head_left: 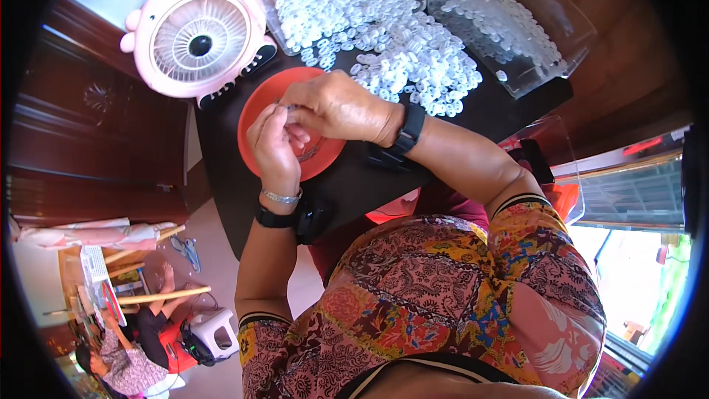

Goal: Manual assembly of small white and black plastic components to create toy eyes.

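My left hand (275, 146) and my right hand (336, 107) meet over an orange-red bowl (260, 107) on a black table (354, 177). Their fingertips pinch together on a tiny pale piece, too small to make out. Both wrists wear black bands; the left also has a silver bracelet. Beyond the hands lies a big heap of small translucent white rings (377, 22).
A pink round desk fan (196, 33) stands at the table's far left. A clear plastic box (517, 22) holding more white rings sits at the far right. Another person sits on the floor at lower left (129, 358) near a small white stool (214, 332).
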Demonstrator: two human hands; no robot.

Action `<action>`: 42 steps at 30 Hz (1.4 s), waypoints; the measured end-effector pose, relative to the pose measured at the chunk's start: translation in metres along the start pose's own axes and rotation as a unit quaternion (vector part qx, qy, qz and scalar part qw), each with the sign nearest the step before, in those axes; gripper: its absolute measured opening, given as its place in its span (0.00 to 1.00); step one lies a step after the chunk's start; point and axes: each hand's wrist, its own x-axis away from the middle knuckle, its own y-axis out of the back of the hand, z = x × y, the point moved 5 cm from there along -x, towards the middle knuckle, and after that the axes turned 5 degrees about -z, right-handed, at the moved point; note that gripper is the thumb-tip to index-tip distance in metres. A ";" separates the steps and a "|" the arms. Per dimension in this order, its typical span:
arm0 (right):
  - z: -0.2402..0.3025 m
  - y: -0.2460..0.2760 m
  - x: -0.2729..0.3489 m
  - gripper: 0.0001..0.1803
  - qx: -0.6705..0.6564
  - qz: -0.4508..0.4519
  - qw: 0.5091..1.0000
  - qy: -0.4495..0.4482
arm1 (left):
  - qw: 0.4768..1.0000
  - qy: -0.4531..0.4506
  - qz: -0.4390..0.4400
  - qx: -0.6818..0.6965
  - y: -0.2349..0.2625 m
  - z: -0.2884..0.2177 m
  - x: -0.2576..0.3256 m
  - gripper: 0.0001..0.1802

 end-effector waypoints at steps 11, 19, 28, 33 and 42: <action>0.011 0.047 -0.012 0.10 0.102 -0.111 0.989 0.012 | 0.999 -0.040 0.002 -0.014 -0.001 -0.004 -0.004 0.14; 0.017 0.237 -0.025 0.15 0.493 -0.404 0.770 0.010 | 0.999 -0.034 0.022 -0.010 -0.013 -0.014 0.001 0.14; -0.058 0.118 -0.002 0.10 0.269 0.048 0.959 -0.076 | 1.000 -0.023 0.005 0.008 -0.002 -0.008 -0.002 0.13; -0.036 0.090 0.016 0.10 0.231 0.220 0.939 -0.130 | 1.000 -0.019 0.003 0.011 0.001 -0.009 -0.003 0.13; -0.040 0.070 0.068 0.09 0.323 0.209 0.911 -0.147 | 0.999 -0.018 0.026 0.000 -0.004 -0.005 -0.004 0.13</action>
